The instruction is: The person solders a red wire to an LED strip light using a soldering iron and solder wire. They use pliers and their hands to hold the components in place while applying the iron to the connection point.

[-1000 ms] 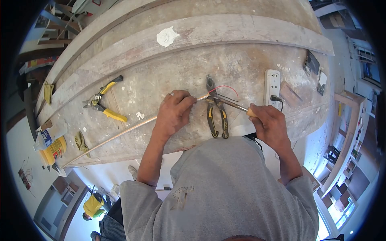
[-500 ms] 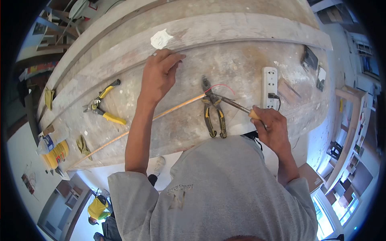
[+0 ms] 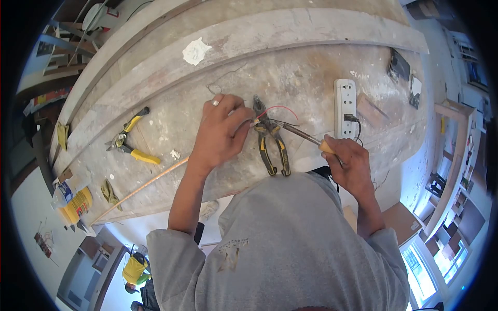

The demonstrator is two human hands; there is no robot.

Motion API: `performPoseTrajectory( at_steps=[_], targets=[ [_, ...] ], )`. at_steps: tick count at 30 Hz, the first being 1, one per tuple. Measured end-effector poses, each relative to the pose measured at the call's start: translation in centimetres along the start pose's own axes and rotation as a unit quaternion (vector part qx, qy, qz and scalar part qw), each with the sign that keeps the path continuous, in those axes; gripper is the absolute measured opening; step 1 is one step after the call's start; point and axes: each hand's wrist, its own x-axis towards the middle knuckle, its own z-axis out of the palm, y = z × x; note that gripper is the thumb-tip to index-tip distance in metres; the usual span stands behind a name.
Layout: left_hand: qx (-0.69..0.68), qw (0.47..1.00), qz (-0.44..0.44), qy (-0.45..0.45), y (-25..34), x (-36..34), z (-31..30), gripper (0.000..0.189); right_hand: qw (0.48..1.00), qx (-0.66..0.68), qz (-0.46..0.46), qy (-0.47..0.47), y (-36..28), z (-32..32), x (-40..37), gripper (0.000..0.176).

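Note:
My right hand (image 3: 350,163) grips the pale handle of a soldering iron (image 3: 306,136), its metal tip pointing left over a pair of pliers (image 3: 272,140). These pliers have black and yellow handles and lie on the worktable (image 3: 306,67). My left hand (image 3: 224,132) is closed in a pinch at the end of a long, thin LED strip (image 3: 150,179), beside the pliers' jaws. Part of the strip is hidden under that hand and forearm. From the strip's end a red wire (image 3: 282,108) curves right, with a dark wire (image 3: 290,123) below it.
A white power strip (image 3: 345,106) with a black plug stands to the right. Yellow-handled snips (image 3: 129,140) lie left. A thin loose wire (image 3: 225,76) rests beyond my left hand. A yellow container (image 3: 78,205) is at the left edge. Another person (image 3: 135,269) is in the background.
My left hand has come down and right, from the table's far side to the strip's end. The thin loose wire now shows on the table. My right hand stays nearly in place.

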Motion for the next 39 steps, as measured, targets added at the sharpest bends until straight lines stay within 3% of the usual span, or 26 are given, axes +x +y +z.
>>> performPoseTrajectory(
  at_steps=[4, 6, 7, 9, 10, 12, 15, 22, 25, 30, 34, 37, 39],
  targets=[
    [0.025, 0.997, 0.033, -0.065, 0.5, 4.4, -1.9, 0.03, 1.0, -0.003, -0.004, 0.008, 0.2, -0.1, -0.3, 0.039],
    [-0.062, 0.985, 0.065, -0.147, 0.0, 7.1, -2.5, 0.027, 1.0, -0.001, -0.005, 0.016, 0.3, -0.3, -0.6, 0.039],
    [-0.061, 0.985, 0.067, -0.148, -0.1, 8.3, -2.5, 0.027, 1.0, -0.004, -0.001, 0.015, 0.3, -0.4, -0.8, 0.038],
    [-0.05, 0.946, 0.106, -0.302, 0.4, 10.5, -2.2, 0.026, 1.0, -0.006, 0.004, 0.017, 0.2, -0.5, -1.2, 0.038],
    [-0.049, 0.945, 0.108, -0.304, 1.3, 11.2, -2.1, 0.026, 1.0, -0.005, 0.008, 0.012, 0.1, -0.6, -1.5, 0.038],
    [0.091, 0.9, 0.104, -0.414, 3.3, 12.7, -1.2, 0.026, 1.0, -0.002, 0.015, 0.009, -0.1, -0.7, -2.0, 0.039],
    [0.157, 0.868, 0.114, -0.458, 4.5, 13.6, 0.7, 0.026, 0.999, 0.011, 0.039, 0.017, -0.3, -0.4, -2.9, 0.04],
    [0.158, 0.859, 0.109, -0.475, 4.2, 13.5, 3.0, 0.02, 0.998, 0.025, 0.04, 0.04, 0.0, 0.4, -4.1, 0.043],
    [0.181, 0.877, 0.137, -0.424, 4.1, 12.8, 3.8, 0.027, 0.998, 0.025, 0.04, 0.045, -0.1, 0.5, -4.2, 0.043],
    [0.236, 0.852, 0.153, -0.442, 4.4, 12.2, 4.7, 0.018, 0.998, 0.021, 0.042, 0.047, -0.4, 0.3, -4.2, 0.042],
    [0.198, 0.879, 0.176, -0.396, 3.6, 11.9, 4.5, 0.02, 0.998, 0.01, 0.041, 0.052, -0.5, 0.5, -4.2, 0.04],
    [0.128, 0.889, 0.118, -0.423, 3.2, 12.8, 3.2, 0.013, 0.998, 0.003, 0.037, 0.051, -0.6, 0.4, -4.0, 0.039],
    [-0.15, 0.922, 0.097, -0.344, 1.1, 12.8, 1.9, 0.007, 0.998, 0.001, 0.035, 0.046, -0.7, 0.4, -3.9, 0.04]
  ],
)
